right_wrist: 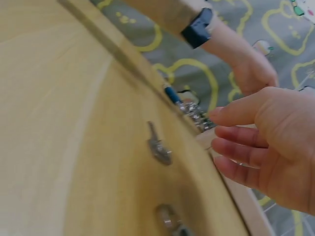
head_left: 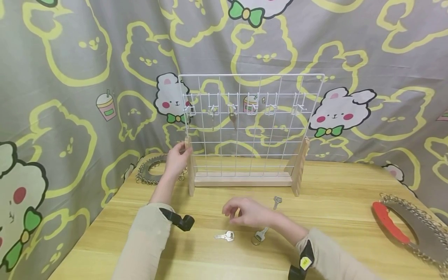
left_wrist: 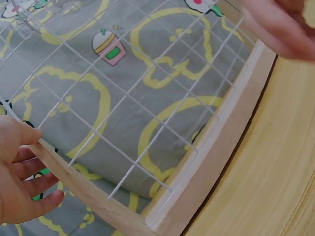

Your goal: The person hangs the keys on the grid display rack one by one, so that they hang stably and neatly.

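A white wire grid rack [head_left: 252,142] stands upright in a wooden base. My left hand [head_left: 178,157] holds the top of its left wooden post, thumb [left_wrist: 30,133] on the near side and the other fingers behind. Over the table, in front of the rack, my right hand [head_left: 248,212] hangs with loosely bent fingers and nothing in them. Below it lie a silver key [head_left: 225,236] and a key with a ring [head_left: 260,236]; another key [head_left: 277,201] lies farther back. Two keys hang from the rack's hooks, one silver [head_left: 213,119] and one darker [head_left: 233,119].
White hooks [head_left: 271,109] line the upper part of the grid. Left of the rack lies a round grey plate ringed with small metal loops [head_left: 146,175]. At the right edge sits a similar piece with a red handle [head_left: 388,223]. A patterned curtain [head_left: 350,23] hangs behind the table.
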`<state>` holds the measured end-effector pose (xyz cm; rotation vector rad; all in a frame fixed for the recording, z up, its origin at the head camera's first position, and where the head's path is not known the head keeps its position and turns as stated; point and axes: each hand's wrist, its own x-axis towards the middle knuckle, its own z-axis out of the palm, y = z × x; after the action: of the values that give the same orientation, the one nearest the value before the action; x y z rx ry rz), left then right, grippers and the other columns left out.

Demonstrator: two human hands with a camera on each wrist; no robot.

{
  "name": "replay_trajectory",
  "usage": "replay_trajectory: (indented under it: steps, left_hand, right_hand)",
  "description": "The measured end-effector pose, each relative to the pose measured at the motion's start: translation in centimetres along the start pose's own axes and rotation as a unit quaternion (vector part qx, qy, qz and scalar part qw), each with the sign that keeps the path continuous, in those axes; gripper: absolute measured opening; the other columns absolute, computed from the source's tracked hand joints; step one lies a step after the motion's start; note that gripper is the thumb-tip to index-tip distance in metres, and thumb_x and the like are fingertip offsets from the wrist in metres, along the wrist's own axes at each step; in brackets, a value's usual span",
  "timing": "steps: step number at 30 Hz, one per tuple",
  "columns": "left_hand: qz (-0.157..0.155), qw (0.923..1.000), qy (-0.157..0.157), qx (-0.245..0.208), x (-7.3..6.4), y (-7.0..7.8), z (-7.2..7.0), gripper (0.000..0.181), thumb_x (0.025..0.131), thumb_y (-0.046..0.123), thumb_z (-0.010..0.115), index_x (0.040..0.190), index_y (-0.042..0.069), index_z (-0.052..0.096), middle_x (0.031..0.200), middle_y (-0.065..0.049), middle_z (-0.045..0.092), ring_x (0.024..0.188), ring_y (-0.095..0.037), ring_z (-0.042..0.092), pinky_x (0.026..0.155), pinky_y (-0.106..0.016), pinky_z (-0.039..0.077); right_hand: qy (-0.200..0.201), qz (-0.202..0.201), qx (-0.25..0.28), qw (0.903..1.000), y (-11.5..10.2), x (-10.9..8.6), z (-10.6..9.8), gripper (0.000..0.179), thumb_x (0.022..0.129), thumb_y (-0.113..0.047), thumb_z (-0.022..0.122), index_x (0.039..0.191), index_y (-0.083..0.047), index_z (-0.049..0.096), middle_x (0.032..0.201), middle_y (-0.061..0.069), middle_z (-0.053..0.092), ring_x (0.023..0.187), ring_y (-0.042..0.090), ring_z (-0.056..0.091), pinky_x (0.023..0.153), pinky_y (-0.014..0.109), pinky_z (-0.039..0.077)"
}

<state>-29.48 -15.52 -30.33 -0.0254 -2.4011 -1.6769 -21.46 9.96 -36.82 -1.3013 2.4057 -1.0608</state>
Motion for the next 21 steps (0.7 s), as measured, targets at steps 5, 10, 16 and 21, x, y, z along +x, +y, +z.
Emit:
replay_trajectory:
  steps: [5, 10, 16, 21]
  left_hand:
    - [0.0, 1.0, 0.0, -0.001, -0.1, 0.1, 0.0, 0.049, 0.096, 0.02, 0.049, 0.14, 0.001, 0.036, 0.137, -0.018, 0.043, 0.125, -0.033, 0.041, 0.103, -0.044, 0.037]
    - [0.001, 1.0, 0.0, 0.0, -0.1, 0.0, 0.0, 0.049, 0.096, 0.02, 0.049, 0.14, 0.001, 0.036, 0.137, -0.018, 0.043, 0.125, -0.032, 0.041, 0.103, -0.043, 0.037]
    - [0.001, 1.0, 0.002, 0.004, -0.1, -0.1, 0.0, 0.05, 0.096, 0.021, 0.049, 0.14, 0.002, 0.035, 0.138, -0.018, 0.042, 0.125, -0.032, 0.041, 0.103, -0.044, 0.037]
    - [0.0, 1.0, 0.0, -0.001, -0.1, 0.0, 0.0, 0.05, 0.096, 0.02, 0.049, 0.14, 0.002, 0.035, 0.138, -0.018, 0.042, 0.125, -0.032, 0.041, 0.103, -0.044, 0.036]
  right_hand:
    - [-0.045, 0.026, 0.04, 0.9978, 0.7, -0.1, 1.2, 0.028, 0.079, 0.001, 0.068, 0.106, -0.003, 0.061, 0.098, 0.002, 0.061, 0.086, 0.008, 0.057, 0.077, 0.018, 0.05]
    - [-0.064, 0.034, 0.041, 0.9965, 1.3, -0.1, 1.9, 0.028, 0.077, 0.0, 0.069, 0.103, -0.006, 0.062, 0.095, -0.003, 0.059, 0.084, 0.006, 0.056, 0.077, 0.018, 0.05]
    - [-0.069, 0.031, 0.021, 0.9969, 1.9, -0.1, 2.3, 0.023, 0.076, -0.003, 0.072, 0.097, -0.008, 0.065, 0.089, -0.008, 0.057, 0.078, 0.001, 0.053, 0.072, 0.017, 0.049]
    - [-0.085, 0.03, -0.002, 0.9959, 2.0, 0.0, 2.3, 0.021, 0.076, -0.006, 0.073, 0.095, -0.011, 0.066, 0.085, -0.011, 0.054, 0.076, 0.0, 0.05, 0.07, 0.016, 0.048]
